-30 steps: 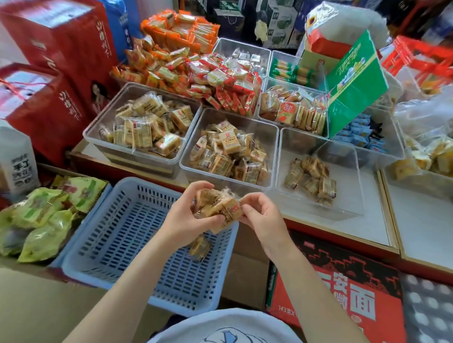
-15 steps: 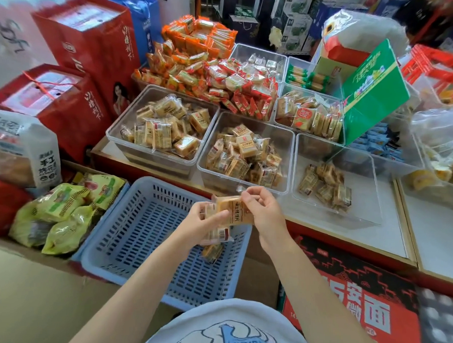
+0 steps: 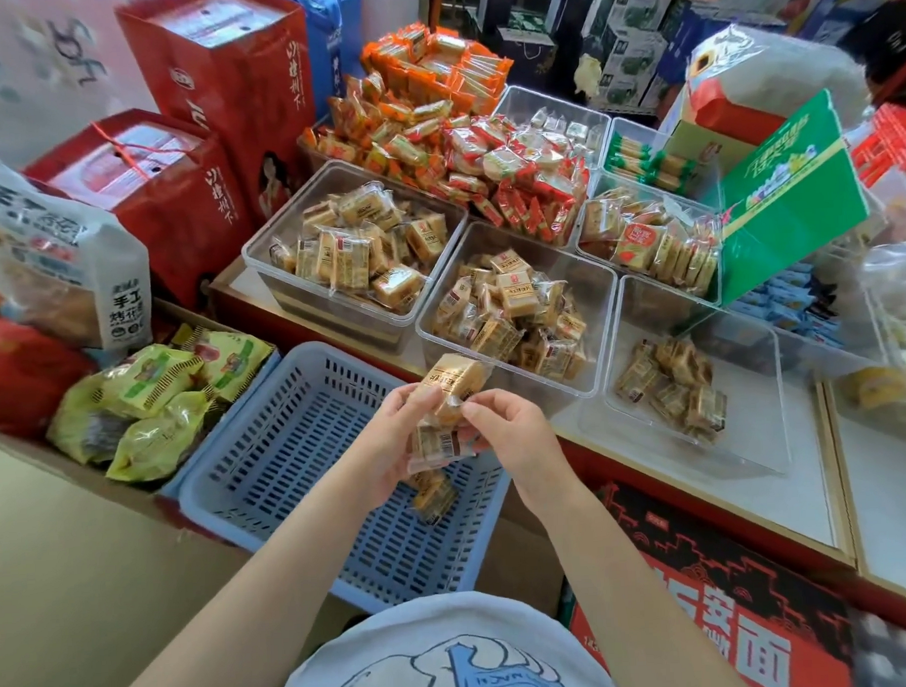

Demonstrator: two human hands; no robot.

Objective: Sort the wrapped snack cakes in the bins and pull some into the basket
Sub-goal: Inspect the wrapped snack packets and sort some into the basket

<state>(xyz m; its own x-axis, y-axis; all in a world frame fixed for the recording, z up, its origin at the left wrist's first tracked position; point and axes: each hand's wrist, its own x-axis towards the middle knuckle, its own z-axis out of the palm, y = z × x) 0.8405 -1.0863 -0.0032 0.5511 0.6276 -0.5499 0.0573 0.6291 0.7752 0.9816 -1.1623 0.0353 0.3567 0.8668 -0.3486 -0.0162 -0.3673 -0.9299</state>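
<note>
Both hands meet just above the near right corner of the blue basket [image 3: 300, 451]. The left hand [image 3: 393, 443] cups a small stack of wrapped snack cakes [image 3: 436, 441], fingers curled round them, while the right hand [image 3: 510, 433] pinches the wrapper edge of the top cake [image 3: 452, 384], tilted up — probably so its label can be read before it is sorted. One cake [image 3: 433, 493] already lies in the basket, right under the hands, so anything let go should land inside.

Beyond the basket's far rim, on the worktop [image 3: 785, 491], stand the clear bins: the middle bin [image 3: 601, 307] heaped full directly behind the hands, a left bin [image 3: 262, 247] beside it, and a right bin [image 3: 752, 435] with only a small cluster. The basket floor is mostly bare toward its left — plenty of room. The middle bin's near wall stands close to the knuckles, a likely snag when reaching forward
</note>
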